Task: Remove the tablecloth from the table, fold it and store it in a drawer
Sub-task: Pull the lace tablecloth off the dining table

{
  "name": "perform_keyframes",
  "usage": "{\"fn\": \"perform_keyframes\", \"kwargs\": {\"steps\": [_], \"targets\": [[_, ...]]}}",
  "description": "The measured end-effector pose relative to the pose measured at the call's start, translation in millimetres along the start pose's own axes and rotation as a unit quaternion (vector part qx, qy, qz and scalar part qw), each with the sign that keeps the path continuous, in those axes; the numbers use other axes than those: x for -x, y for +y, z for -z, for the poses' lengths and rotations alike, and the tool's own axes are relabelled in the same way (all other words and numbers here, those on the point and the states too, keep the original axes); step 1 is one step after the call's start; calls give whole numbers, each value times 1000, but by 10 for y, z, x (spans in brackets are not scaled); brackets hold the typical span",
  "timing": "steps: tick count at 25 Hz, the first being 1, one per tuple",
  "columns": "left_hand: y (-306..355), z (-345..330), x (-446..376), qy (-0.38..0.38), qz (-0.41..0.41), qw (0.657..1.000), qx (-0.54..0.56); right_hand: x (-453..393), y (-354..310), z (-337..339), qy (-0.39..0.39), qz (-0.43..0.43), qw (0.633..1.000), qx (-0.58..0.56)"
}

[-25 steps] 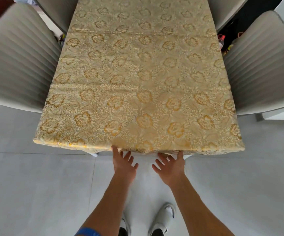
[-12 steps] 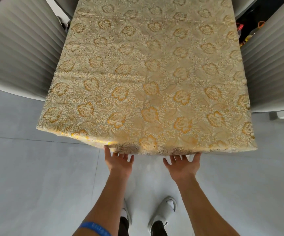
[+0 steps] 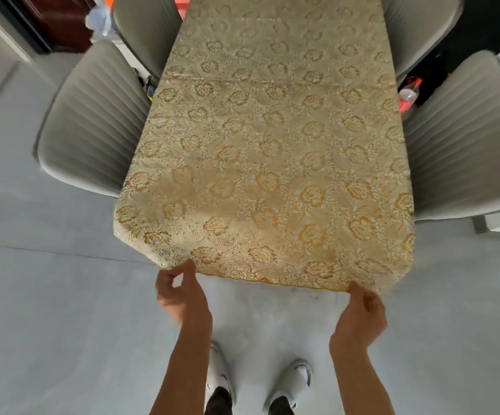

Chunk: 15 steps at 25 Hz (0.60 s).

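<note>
A gold tablecloth with an orange flower pattern covers the long table in front of me, and the table itself is hidden beneath it. My left hand pinches the cloth's near hem toward its left end. My right hand grips the same hem near its right end. Between my hands the hem is lifted off the table's near edge and stretched toward me. No drawer is in view.
Grey ribbed chairs stand close against the table: two on the left and two on the right. A plastic bottle lies behind the near right chair. I stand on grey floor at the table's near end.
Both hands moved apart along the near edge and closed on the hem. The hem has come up off the table edge and toward me.
</note>
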<state>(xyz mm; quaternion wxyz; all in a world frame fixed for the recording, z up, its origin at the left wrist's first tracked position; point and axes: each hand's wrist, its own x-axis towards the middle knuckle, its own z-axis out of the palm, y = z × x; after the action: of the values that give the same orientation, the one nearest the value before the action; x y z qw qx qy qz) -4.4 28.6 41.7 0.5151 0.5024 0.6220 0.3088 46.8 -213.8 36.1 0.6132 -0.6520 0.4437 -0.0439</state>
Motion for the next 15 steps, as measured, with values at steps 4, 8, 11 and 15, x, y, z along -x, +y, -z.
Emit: {"fn": "perform_keyframes", "kwargs": {"steps": [4,8,11,15], "targets": [[808,-424,-167,-48,-294,947,-116,-172,-760,-377,11,304,948,99],[1302,-1074,-553,-180,-330,849,-371,-625,-1406,-1071,-85,359,857,360],[1137,-1386,-839,-274,-298,749,-524,-843,-1327,-1294,-171,320,757,544],[667,-1455,-1074,-356,-286,630,-628,-817,-764,-1347,-205,342,619,676]]}}
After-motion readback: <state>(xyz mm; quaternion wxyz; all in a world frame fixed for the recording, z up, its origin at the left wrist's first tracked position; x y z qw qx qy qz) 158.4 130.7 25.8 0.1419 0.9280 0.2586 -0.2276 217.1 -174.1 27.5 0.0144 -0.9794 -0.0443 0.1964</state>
